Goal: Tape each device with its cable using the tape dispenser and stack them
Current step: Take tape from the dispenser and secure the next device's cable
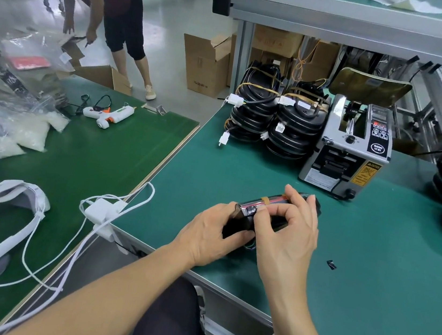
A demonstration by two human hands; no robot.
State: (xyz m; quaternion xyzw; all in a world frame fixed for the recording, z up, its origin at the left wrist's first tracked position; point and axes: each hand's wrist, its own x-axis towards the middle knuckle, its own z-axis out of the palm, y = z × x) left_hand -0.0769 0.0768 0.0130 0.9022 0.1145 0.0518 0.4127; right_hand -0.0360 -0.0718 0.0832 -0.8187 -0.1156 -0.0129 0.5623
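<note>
Both hands on it: left hand [212, 232] grips the black device [269, 216] low over the bench [369, 271], right hand [289, 227] pinches its top edge. Tape dispenser [347, 147] sits just behind, taped stacks [277, 115] beside it.

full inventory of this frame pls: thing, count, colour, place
device: 1, black, taped, held above the teal table
stacks of devices: 2, black, left of dispenser; more at right edge
tape dispenser: 1, grey, behind the hands
glue gun: 1, white and orange, green table
cardboard boxes: several, brown, floor
black scrap: 1, right of hands
second person: 1, bending, far left
left hand: grips device
right hand: pinches device
</note>
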